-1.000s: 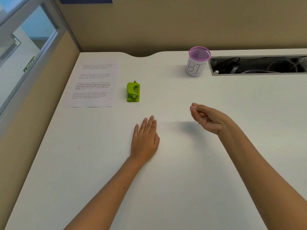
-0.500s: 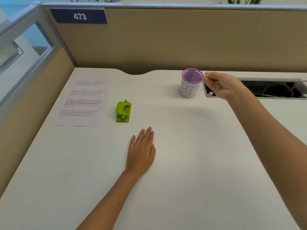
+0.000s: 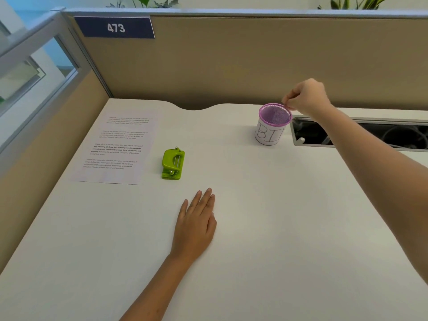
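A purple mesh cup (image 3: 268,133) wrapped in white paper lettered "BIN" stands upright at the back of the white desk (image 3: 278,216). My right hand (image 3: 305,97) hovers over the cup's far right rim, thumb and fingertips pinched together pointing down; the small pale bit between them is barely visible. My left hand (image 3: 196,225) lies flat, palm down, on the desk in the middle, holding nothing. A green hole punch (image 3: 173,164) sits just beyond my left fingers. A printed sheet of paper (image 3: 115,147) lies flat to its left.
A beige partition (image 3: 231,66) with a blue "473" sign (image 3: 115,27) walls the back, and a glazed partition (image 3: 34,77) the left. An open cable slot (image 3: 370,135) with wires is cut into the desk right of the cup.
My right hand, pinching a small pale bit, travelled from mid-desk up to the cup's rim. The camera tilted up. My left hand stayed flat.
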The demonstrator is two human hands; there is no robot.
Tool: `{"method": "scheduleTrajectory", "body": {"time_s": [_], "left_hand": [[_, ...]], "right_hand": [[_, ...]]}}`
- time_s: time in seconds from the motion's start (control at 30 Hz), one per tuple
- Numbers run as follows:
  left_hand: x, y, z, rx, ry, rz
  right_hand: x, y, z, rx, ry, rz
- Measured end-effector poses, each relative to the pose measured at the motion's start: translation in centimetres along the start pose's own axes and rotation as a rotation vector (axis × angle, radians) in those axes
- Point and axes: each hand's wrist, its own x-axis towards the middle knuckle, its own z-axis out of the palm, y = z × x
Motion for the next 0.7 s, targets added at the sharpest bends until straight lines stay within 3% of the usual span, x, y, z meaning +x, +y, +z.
{"method": "scheduleTrajectory", "body": {"time_s": [0.2,0.33,0.4,0.53,0.7], "left_hand": [[-0.1,-0.2,-0.1,-0.103,0.051,0.030],[-0.8,-0.7,-1.3,-0.531,0.261,-0.166],[-1.6,-0.9,-2.1,-0.633,0.343,-0.240],[-3.5,-1.1,-2.4,-0.563,0.344,-0.220],[-6.0,0.2,-1.5,-0.432,0.278,-0.201]], "right_hand": [[-2.1,0.2,0.7,0.297,0.197,0.056],[-5.7,0.4,1.4,0.750,0.206,0.154],[-8.1,1.3,1.9,0.868,0.256,0.201],[-13.8,4.2,3.7,0.856,0.277,0.251],[-22.9,10.0,5.7,0.652,0.229,0.275]]}}
